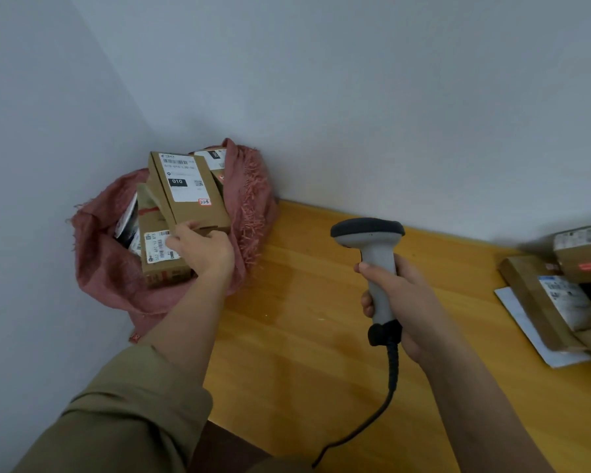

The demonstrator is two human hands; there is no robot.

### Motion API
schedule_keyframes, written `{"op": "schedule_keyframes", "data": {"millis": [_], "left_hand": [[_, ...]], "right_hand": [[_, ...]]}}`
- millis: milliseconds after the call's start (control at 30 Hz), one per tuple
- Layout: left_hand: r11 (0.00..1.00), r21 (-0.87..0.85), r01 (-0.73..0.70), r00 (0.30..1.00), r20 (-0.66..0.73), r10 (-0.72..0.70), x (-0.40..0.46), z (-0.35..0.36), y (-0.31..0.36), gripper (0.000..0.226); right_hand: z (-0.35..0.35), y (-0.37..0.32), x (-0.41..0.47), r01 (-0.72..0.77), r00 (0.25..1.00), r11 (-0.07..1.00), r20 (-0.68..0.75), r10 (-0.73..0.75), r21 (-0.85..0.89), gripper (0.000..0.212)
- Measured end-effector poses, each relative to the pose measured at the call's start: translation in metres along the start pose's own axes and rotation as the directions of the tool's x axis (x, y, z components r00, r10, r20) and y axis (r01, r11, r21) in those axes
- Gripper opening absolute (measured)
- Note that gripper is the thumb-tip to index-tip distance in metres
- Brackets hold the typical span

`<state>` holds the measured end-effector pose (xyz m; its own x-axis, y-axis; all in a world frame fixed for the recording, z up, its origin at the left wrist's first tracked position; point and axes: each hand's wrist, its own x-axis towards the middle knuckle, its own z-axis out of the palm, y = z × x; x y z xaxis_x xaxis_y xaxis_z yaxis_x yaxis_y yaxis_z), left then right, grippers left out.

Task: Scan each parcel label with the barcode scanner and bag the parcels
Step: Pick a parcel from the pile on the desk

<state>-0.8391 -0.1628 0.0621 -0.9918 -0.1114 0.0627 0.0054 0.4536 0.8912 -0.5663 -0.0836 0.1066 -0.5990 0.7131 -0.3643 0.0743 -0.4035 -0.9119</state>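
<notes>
Left hand (203, 249): extended into the mouth of the red sack; the fingers (181, 233) are closed on the lower edge of the tall parcel; an olive sleeve (127, 411) is worn on this arm.
Tall parcel (188, 189): brown carton, stood nearly upright just above the left fingers, inside the sack; a white label marked "010" is faced to the camera.
Small parcel (161, 257): brown carton, lodged directly under the left fingers, touched by the knuckles; a barcode label is carried on its top face.
Red sack (106, 268): woven, frayed at the rim, set in the wall corner on the desk (304, 336); further parcels are seen inside, behind and left of the left hand.
Right hand (403, 302): wrapped fully round the scanner grip, thumb laid across the front.
Barcode scanner (372, 247): grey body, dark head, held upright above the right fingers, well apart from the sack; a black cable (386, 397) is hung below the fist.
Unbagged parcels (560, 295): cartons stacked far right of the right fingers, on white paper (526, 329); a red line is shown on the upper carton.
</notes>
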Motion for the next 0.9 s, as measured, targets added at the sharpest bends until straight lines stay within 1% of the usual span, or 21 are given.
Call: {"op": "schedule_keyframes", "data": {"millis": [100,167,300,400,467,500,533,600,633,667,700,733,833,867,900], "left_hand": [[0.998,0.006,-0.057,0.998,-0.003,0.057,-0.040,0.019,0.014,0.031],[0.997,0.018,-0.079,0.996,0.048,0.078,-0.075,0.036,0.020,0.031],[0.989,0.063,-0.135,0.971,0.210,0.119,-0.162,0.084,0.025,0.032],[0.988,0.075,-0.133,0.913,0.397,0.093,-0.237,0.126,0.026,0.035],[0.984,0.086,-0.157,0.833,0.547,0.085,-0.285,0.152,0.027,0.040],[0.979,0.093,-0.181,0.774,0.628,0.083,-0.309,0.164,0.028,0.042],[0.972,0.101,-0.214,0.702,0.708,0.081,-0.332,0.176,0.028,0.044],[0.959,0.110,-0.260,0.530,0.846,0.047,-0.376,0.196,0.031,0.050],[0.963,0.120,-0.242,0.443,0.897,-0.001,-0.398,0.204,0.033,0.056],[0.970,0.142,-0.195,0.360,0.931,-0.064,-0.419,0.213,0.036,0.065],[0.976,0.172,-0.132,0.290,0.948,-0.128,-0.438,0.220,0.040,0.073],[0.976,0.206,-0.069,0.235,0.954,-0.185,-0.456,0.226,0.043,0.083],[0.949,0.309,0.058,0.128,0.941,-0.314,-0.500,0.238,0.046,0.113],[0.938,0.336,0.082,0.108,0.933,-0.344,-0.510,0.240,0.044,0.120],[0.929,0.357,0.095,0.104,0.925,-0.366,-0.518,0.242,0.040,0.126]], "right_hand": [[-0.041,-0.003,-0.008,0.006,0.999,0.999,-0.037,-0.005,0.037,0.014],[-0.075,-0.006,-0.016,-0.001,0.997,0.999,-0.072,0.003,0.038,0.014],[-0.156,-0.010,-0.033,0.011,0.987,0.999,-0.163,-0.004,0.042,0.017],[-0.217,-0.010,-0.047,0.023,0.962,0.997,-0.273,-0.003,0.073,0.016],[-0.257,-0.007,-0.059,0.028,0.935,0.994,-0.354,0.012,0.107,0.016],[-0.275,-0.006,-0.065,0.030,0.919,0.992,-0.393,0.020,0.122,0.015],[-0.293,-0.004,-0.071,0.035,0.903,0.990,-0.429,0.028,0.138,0.015],[-0.322,-0.001,-0.083,0.052,0.873,0.984,-0.486,0.038,0.170,0.014],[-0.335,0.001,-0.089,0.059,0.860,0.981,-0.509,0.043,0.183,0.015],[-0.347,0.002,-0.094,0.064,0.849,0.979,-0.526,0.048,0.193,0.016],[-0.359,0.003,-0.099,0.069,0.842,0.977,-0.538,0.051,0.200,0.017],[-0.369,0.004,-0.104,0.072,0.836,0.976,-0.546,0.052,0.204,0.019],[-0.394,0.006,-0.115,0.085,0.815,0.974,-0.577,0.053,0.210,0.021],[-0.400,0.007,-0.118,0.086,0.807,0.973,-0.587,0.057,0.213,0.021],[-0.405,0.008,-0.120,0.086,0.801,0.972,-0.596,0.063,0.219,0.021]]}}
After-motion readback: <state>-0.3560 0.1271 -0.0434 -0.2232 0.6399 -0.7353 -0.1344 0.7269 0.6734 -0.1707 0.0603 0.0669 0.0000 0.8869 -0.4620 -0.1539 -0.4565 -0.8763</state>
